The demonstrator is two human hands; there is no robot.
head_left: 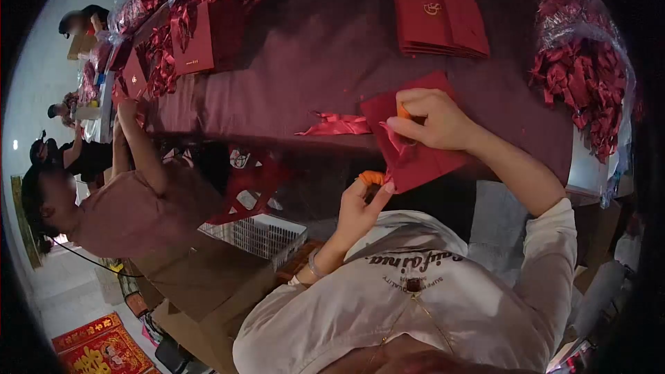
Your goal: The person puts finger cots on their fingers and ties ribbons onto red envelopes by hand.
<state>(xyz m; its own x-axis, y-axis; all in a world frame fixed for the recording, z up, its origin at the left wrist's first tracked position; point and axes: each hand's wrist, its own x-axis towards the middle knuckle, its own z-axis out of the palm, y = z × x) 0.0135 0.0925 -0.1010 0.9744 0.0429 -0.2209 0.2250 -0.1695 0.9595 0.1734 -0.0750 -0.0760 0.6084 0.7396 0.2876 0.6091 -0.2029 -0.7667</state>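
A flat red paper piece, like a folded bag or card sleeve, is held tilted at the table's near edge. My right hand, an orange cover on one finger, lies over its upper part with thumb and finger pinched on a red ribbon. Below, my left hand, also with orange finger covers, pinches at the paper's lower left corner, where the ribbon's end seems to run; the exact grip is partly hidden. Loose red satin ribbons lie on the cloth just left of the paper.
A dark red cloth covers the table. Stacked red folders with gold marks stand at the back. Bagged red ribbons hang at the right. A co-worker works on the left, near a white crate and cardboard boxes.
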